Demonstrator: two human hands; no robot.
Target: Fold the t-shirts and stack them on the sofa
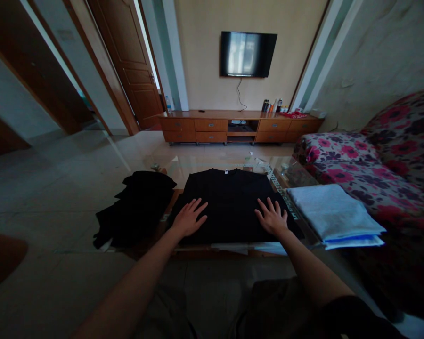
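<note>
A black T-shirt (229, 207) lies spread on the glass-topped table, its neckline with a small white label at the far side. My left hand (190, 217) rests flat on the shirt's left part, fingers spread. On the right part lies my right hand (273, 216), also flat with fingers apart. Dark cloth in a rumpled pile (137, 207) sits left of the shirt. To the right is a stack of folded light grey-blue cloth (335, 209) with a bright blue layer near its bottom.
The glass table (205, 162) reaches beyond the shirt. A sofa with a flowered cover (353, 165) stands close on the right. Across the floor is a low wooden cabinet (212, 126) with bottles on top, below a wall-mounted television (248, 54). A wooden door (130, 61) is at back left.
</note>
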